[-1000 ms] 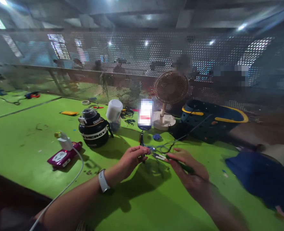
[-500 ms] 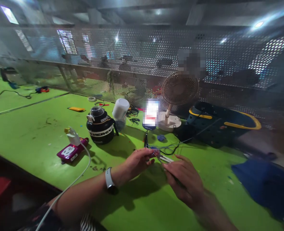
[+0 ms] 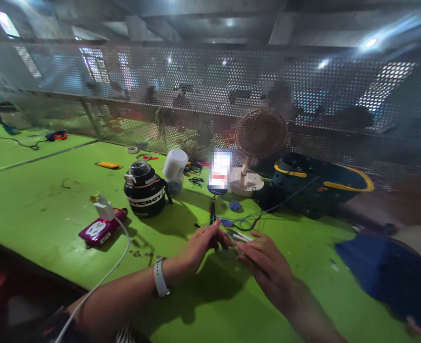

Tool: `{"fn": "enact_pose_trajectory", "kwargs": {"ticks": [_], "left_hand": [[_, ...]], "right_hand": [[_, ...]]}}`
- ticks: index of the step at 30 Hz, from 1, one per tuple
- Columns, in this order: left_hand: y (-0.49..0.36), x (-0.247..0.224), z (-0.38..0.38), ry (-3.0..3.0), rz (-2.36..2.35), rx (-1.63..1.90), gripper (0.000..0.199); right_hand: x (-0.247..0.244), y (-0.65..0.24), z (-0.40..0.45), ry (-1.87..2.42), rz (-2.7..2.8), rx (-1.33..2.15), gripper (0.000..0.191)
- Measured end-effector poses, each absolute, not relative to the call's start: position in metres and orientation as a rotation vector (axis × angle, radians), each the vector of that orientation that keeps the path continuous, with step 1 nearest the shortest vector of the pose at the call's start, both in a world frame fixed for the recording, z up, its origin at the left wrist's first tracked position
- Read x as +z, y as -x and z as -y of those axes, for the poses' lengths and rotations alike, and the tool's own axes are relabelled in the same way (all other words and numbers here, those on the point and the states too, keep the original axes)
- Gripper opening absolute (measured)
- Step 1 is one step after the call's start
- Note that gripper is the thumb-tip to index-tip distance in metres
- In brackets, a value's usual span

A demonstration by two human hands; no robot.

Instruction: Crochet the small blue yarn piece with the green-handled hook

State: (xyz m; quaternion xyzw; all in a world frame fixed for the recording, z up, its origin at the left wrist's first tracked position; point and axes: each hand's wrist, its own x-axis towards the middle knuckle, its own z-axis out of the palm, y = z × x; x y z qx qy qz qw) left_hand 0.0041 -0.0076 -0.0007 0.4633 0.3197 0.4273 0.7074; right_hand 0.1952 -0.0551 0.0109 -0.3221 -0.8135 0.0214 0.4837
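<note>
My left hand (image 3: pixel 204 244), with a pale watch band (image 3: pixel 160 277) on its wrist, hovers over the green table with thumb and fingers pinched together. Whatever lies between those fingertips is too small to make out. My right hand (image 3: pixel 269 261) is closed around a small hand tool with white handles (image 3: pixel 242 236) and a dark metal tip. The tip points left, close to the left fingertips; whether it touches them I cannot tell. Just beyond the hands lie thin cables (image 3: pixel 248 222) and a small crumpled blue piece (image 3: pixel 235 206).
A glowing phone (image 3: pixel 220 169) stands ahead, beside a desk fan (image 3: pixel 260 133). A dark basket (image 3: pixel 325 197) and blue cloth (image 3: pixel 378 271) are right. A black jug (image 3: pixel 146 197), white bottle (image 3: pixel 175 163) and purple power strip (image 3: pixel 98 232) stand left; a white cable (image 3: pixel 114 264) crosses my left arm.
The left hand has turned, its fingers now more upright and closed together, hiding the small purplish item seen there before. The right hand keeps the tool. The view has shifted slightly.
</note>
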Motion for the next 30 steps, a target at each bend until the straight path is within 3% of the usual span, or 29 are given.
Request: {"fn": "enact_pose_trajectory", "kwargs": {"ticks": [5, 8, 12, 30], "left_hand": [[0.001, 0.003, 0.001, -1.283, -0.822, 1.205, 0.038], [-0.002, -0.004, 0.001, -1.275, -0.615, 1.036, 0.047], [-0.007, -0.013, 0.008, -1.221, -0.375, 0.789, 0.055], [0.000, 0.012, 0.012, -1.198, -0.623, 0.746, 0.044]], "right_hand": [[0.013, -0.189, 0.059, 0.834, 1.423, 0.760, 0.019], [0.009, -0.186, 0.057, 0.831, 1.013, 1.084, 0.013], [0.010, -0.188, 0.046, 0.802, 0.814, 1.132, 0.012], [0.042, -0.209, 0.024, 0.649, 0.583, 1.179, 0.016]]}}
